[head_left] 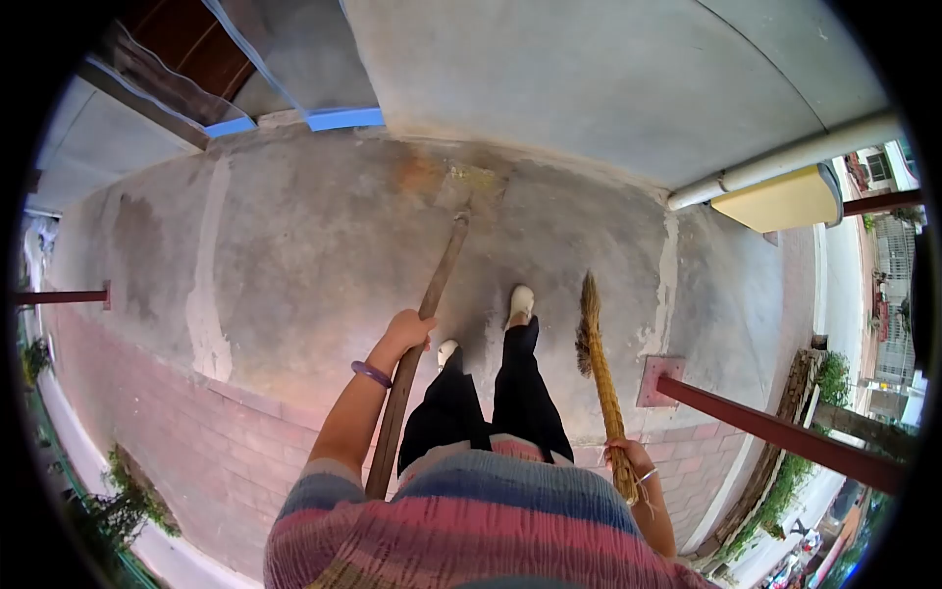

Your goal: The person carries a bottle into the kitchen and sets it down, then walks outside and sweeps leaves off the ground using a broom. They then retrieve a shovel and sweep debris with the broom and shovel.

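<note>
My left hand [404, 331], with a purple bangle at the wrist, is closed around the wooden handle of a long-handled shovel [429, 304]. Its flat blade [475, 185] lies on the concrete ahead of my feet and blends with the floor, so its edges are hard to make out. In my right hand [631, 459] is a straw broom [604, 388], gripped near the end of its yellow bound handle. The broom's dark bristles [589, 324] point forward, right of my shoes; whether they touch the floor I cannot tell.
A grey wall [608, 79] runs along the front, with a doorway hung with clear plastic strips [294, 59] at left. To the right are a pipe [785, 162], a yellow box [775, 199] and a red metal post [765, 417]. Pink paving [245, 452] borders the concrete.
</note>
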`<state>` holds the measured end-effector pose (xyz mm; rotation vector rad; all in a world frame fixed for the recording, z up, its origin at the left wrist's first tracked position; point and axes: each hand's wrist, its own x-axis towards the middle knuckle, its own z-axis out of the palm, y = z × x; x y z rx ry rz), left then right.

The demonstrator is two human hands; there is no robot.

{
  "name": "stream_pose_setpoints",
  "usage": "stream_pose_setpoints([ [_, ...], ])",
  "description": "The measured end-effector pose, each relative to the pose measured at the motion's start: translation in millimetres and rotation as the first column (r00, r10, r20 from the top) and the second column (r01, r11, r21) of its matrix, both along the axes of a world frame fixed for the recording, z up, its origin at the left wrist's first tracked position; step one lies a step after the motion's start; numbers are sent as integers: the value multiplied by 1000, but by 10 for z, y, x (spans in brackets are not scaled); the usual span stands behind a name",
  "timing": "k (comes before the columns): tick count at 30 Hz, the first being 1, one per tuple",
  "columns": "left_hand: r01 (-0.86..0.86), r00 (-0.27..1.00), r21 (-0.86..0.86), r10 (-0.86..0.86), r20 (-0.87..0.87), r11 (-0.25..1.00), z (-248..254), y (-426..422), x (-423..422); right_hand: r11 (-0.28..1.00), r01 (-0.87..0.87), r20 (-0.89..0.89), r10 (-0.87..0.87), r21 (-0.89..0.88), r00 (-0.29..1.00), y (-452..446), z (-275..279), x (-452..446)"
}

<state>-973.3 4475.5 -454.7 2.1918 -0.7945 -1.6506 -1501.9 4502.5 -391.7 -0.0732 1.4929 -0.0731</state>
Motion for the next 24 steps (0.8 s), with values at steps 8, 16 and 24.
stream_pose_setpoints([
  [8, -70, 998, 26, 70, -1, 997, -368, -1122, -29, 995, 54, 56, -59, 89, 997, -1310, -65, -40],
  [16, 35, 998, 76, -39, 55, 997, -95, -1143, -137, 959, -268, -88, 260, -96, 962, -2043, 116, 58],
  [24, -37, 999, 121, 38, -5, 992, -354, -1516, -163, 969, -248, -21, 247, -14, 969, -2074, -23, -64],
])
